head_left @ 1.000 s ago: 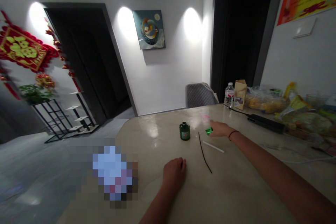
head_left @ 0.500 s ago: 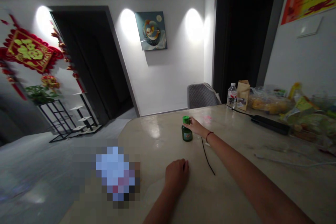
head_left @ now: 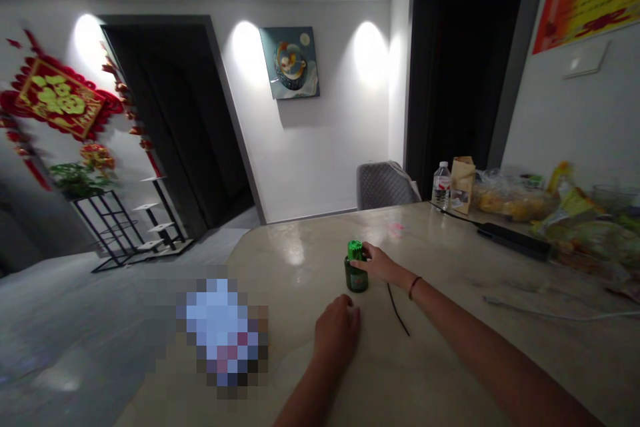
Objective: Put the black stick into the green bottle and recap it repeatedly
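Observation:
A small dark green bottle (head_left: 357, 281) with a bright green ridged cap (head_left: 355, 249) stands upright on the table. My right hand (head_left: 377, 263) reaches in from the right and is closed around the upper part of the bottle, by the cap. Closer to me, my left hand (head_left: 337, 327) rests on the tabletop with its fingers curled in. It lies just short of the bottle, apart from it, and nothing shows in it. A thin dark stick-like piece (head_left: 399, 310) lies on the table below my right wrist.
The pale marbled table (head_left: 280, 267) has a pixelated blue patch (head_left: 220, 327) at its left edge. To the right are a white cable (head_left: 550, 314), a black power strip (head_left: 515, 241), a water bottle (head_left: 441, 187), a paper bag (head_left: 463, 185) and bagged food (head_left: 515, 200). A grey chair (head_left: 385, 185) stands beyond.
My right hand has brought the green bottle toward me, nearer my left hand. My left hand has stayed almost in place, and the view has tilted up slightly.

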`<state>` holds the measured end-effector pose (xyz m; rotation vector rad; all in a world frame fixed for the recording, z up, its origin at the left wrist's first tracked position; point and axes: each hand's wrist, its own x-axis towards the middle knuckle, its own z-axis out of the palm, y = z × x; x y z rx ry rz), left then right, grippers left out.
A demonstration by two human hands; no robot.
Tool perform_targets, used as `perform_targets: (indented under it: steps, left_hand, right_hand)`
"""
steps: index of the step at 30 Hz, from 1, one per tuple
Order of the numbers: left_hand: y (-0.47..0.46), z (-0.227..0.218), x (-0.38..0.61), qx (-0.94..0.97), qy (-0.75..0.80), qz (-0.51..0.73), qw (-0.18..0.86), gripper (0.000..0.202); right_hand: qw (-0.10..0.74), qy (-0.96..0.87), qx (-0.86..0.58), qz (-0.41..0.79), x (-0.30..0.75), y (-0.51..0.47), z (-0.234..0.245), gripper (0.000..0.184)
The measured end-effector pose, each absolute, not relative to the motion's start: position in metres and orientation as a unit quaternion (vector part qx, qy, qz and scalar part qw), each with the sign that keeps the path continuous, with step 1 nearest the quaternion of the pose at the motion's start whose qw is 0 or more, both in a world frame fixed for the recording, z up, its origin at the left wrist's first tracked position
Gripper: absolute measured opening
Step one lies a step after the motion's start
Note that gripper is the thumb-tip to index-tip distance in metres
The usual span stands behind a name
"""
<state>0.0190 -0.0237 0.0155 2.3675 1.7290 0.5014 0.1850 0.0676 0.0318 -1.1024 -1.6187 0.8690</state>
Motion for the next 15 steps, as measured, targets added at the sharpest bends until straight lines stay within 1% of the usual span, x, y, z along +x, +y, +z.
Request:
perform_targets:
  steps: [1, 2, 4, 5, 6, 9, 12, 15]
  left_hand:
    - [-0.022, 0.015, 0.018, 0.782, 0.586, 0.189, 0.097, 0.032]
    - [-0.021, 0.015, 0.017, 0.768, 0.594, 0.208, 0.115, 0.039]
    - [-0.017, 0.014, 0.014, 0.741, 0.606, 0.23, 0.173, 0.06]
    - [-0.016, 0.014, 0.013, 0.735, 0.602, 0.236, 0.202, 0.068]
    - [-0.015, 0.014, 0.012, 0.744, 0.586, 0.24, 0.217, 0.072]
    - [-0.015, 0.015, 0.009, 0.78, 0.542, 0.235, 0.207, 0.07]
    - [-0.018, 0.015, 0.01, 0.794, 0.532, 0.224, 0.189, 0.064]
    - [-0.018, 0.014, 0.012, 0.793, 0.54, 0.224, 0.17, 0.063]
  right_hand:
    - [0.473, -0.668, -0.439, 0.37, 0.186, 0.059, 0.033, 0.039]
    - [0.465, -0.673, -0.428, 0.384, 0.186, 0.049, 0.035, 0.039]
    - [0.453, -0.676, -0.402, 0.419, 0.188, 0.029, 0.039, 0.04]
    - [0.446, -0.676, -0.386, 0.442, 0.189, 0.02, 0.04, 0.041]
    - [0.437, -0.673, -0.371, 0.467, 0.19, 0.012, 0.041, 0.042]
    - [0.43, -0.664, -0.34, 0.508, 0.192, -0.007, 0.041, 0.043]
    - [0.442, -0.653, -0.35, 0.505, 0.191, -0.014, 0.037, 0.045]
    - [0.445, -0.655, -0.36, 0.494, 0.191, -0.02, 0.036, 0.048]
